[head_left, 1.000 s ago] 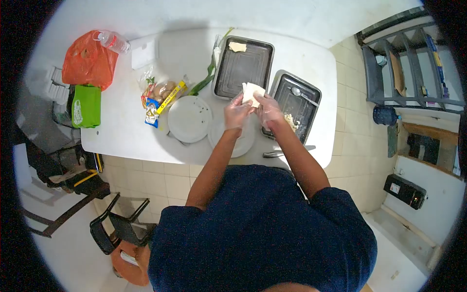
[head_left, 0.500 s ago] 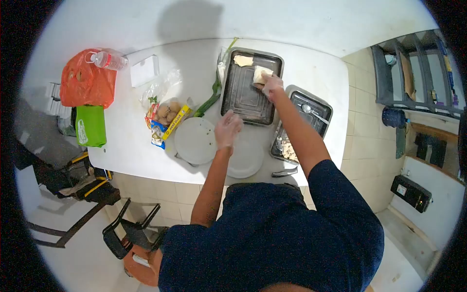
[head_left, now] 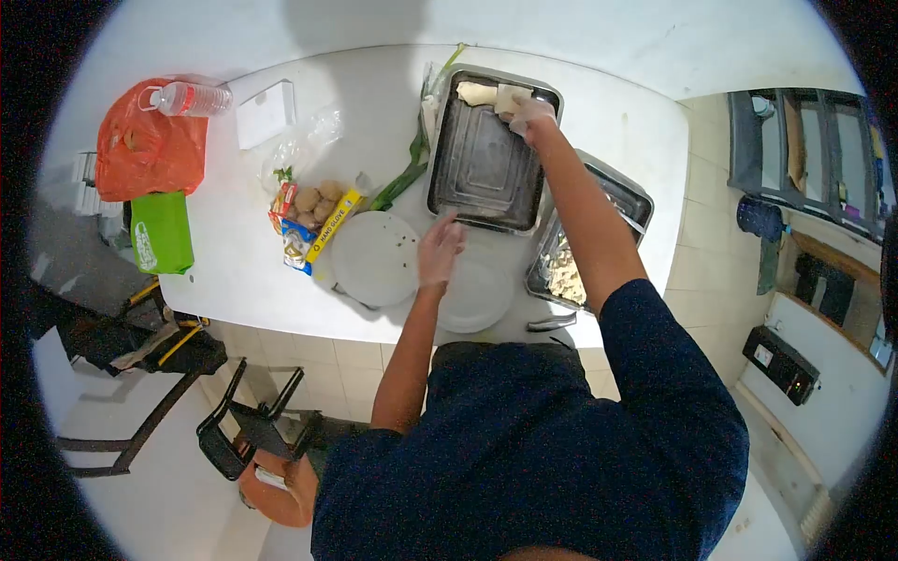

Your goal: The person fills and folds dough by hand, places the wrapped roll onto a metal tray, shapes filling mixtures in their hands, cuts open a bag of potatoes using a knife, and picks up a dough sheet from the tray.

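Note:
My right hand [head_left: 535,120], in a clear plastic glove, pinches a folded piece of pale dough [head_left: 513,96] at the far end of a dark metal tray [head_left: 486,173]. Beside it, at the tray's far left corner, lies another pale dough piece [head_left: 475,93]; the two sit close together. My left hand [head_left: 440,251], gloved too, hovers past the tray's near edge by two white plates, with its fingers loosely apart and nothing in them. Under it are the left plate [head_left: 374,257], with small dark specks, and the right plate [head_left: 475,296].
A second metal tray [head_left: 566,271] holds a chopped pale filling, partly behind my right forearm. Near the table edge lies a dark-handled utensil [head_left: 552,323]. Leftward are green stalks [head_left: 402,184], a yellow glove box [head_left: 334,229], potato-like items [head_left: 313,201], and a red bag [head_left: 150,150] with a bottle [head_left: 192,99].
My right hand has carried the dough piece toward the tray's far end, beside the other piece. My left hand stays near the plates. The whole view has shifted slightly.

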### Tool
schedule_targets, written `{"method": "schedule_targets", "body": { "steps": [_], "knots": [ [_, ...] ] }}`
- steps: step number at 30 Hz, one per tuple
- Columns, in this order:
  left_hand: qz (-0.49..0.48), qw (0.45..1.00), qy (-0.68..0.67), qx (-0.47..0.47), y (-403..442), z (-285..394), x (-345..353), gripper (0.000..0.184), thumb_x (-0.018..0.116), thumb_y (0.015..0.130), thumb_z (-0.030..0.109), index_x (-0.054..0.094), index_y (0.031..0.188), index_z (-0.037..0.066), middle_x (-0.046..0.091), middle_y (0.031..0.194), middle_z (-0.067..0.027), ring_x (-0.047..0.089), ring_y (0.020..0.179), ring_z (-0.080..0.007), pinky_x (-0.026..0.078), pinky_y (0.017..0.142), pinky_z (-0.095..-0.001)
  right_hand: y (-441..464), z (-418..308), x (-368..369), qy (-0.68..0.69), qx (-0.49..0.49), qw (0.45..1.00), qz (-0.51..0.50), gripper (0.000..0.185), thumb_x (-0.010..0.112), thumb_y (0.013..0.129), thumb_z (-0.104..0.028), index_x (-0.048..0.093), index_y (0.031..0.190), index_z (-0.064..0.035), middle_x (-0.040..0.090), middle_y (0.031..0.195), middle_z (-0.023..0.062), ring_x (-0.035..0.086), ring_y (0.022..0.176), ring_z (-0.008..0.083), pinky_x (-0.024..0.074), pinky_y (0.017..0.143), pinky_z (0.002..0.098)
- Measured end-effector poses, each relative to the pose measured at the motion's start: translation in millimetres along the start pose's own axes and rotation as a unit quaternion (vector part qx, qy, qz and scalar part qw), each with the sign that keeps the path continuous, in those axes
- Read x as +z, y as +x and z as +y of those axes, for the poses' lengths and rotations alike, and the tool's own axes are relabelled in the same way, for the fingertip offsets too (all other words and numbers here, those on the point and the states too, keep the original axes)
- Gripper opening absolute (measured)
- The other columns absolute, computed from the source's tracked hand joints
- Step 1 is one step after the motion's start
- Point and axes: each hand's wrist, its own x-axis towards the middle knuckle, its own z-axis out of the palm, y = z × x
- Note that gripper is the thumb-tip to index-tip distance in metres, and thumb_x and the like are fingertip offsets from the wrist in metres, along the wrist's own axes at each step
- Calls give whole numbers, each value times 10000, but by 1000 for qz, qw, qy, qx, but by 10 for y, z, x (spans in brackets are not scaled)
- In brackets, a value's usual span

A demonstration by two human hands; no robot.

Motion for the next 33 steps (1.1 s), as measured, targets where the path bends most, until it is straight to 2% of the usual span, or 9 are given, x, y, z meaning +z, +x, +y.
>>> {"method": "schedule_targets", "body": {
  "steps": [3,7,9,11,13,16,21,29,33],
  "knots": [
    [-34,998,55,12,126,-159,-29,478,663,965,197,552,1398,28,661,1115,-36,597,915,-81,497,763,-234,247,39,-166,-133,-99,986,-27,471,694,939,-123,519,1349,29,575,1267,179,638,1060,309,590,914,418],
    [-11,995,99,11,170,-311,-27,466,628,977,192,548,1397,7,670,1143,-66,604,935,-117,498,813,-255,392,258,-379,-611,-313,727,-36,389,675,953,-137,559,1290,19,594,1255,174,640,1052,304,590,873,432],
    [-3,992,124,31,220,-387,-36,467,619,976,197,549,1393,-1,675,1187,-95,623,996,-155,492,881,-276,13,119,-209,-485,-257,836,-14,370,664,959,-164,570,1268,16,608,1247,166,646,1048,296,583,861,422],
    [3,988,145,60,241,-460,-67,473,617,969,208,554,1386,-6,672,1243,-125,634,1079,-193,474,959,-297,-239,12,-46,42,-67,997,0,369,653,964,-207,578,1247,17,625,1238,150,652,1047,277,570,859,395],
    [2,985,169,44,294,-439,-82,470,614,965,217,564,1379,1,664,1275,-139,620,1152,-210,444,1013,-304,-14,78,-147,-159,-123,980,-2,379,647,946,-214,577,1229,27,622,1243,183,642,1064,319,555,879,399],
    [7,984,175,31,347,-462,-44,453,609,962,214,580,1367,14,663,1280,-147,618,1177,-211,432,1033,-303,-377,60,-178,-558,-260,787,42,395,625,922,-209,565,1217,46,605,1255,236,610,1102,390,530,919,420],
    [17,983,182,25,186,-251,38,434,598,964,190,585,1363,20,679,1241,-137,622,1138,-194,440,1010,-294,-702,399,-84,-674,-490,545,96,502,558,926,-207,483,1340,67,487,1407,294,460,1322,436,430,1073,428],
    [23,972,229,-38,160,22,130,391,602,955,173,626,1307,3,697,1201,-151,632,1130,-186,445,995,-284,-952,370,95,-808,-349,469,66,708,504,1003,-372,276,1527,45,218,1622,239,219,1508,372,204,1215,480],
    [28,973,215,80,331,-409,9,376,610,937,166,651,1277,11,703,1206,-175,653,1140,-222,459,987,-307,-911,353,82,-809,-334,478,81,751,487,1006,-415,234,1551,35,158,1646,218,164,1520,389,165,1220,513]
  ]
}}
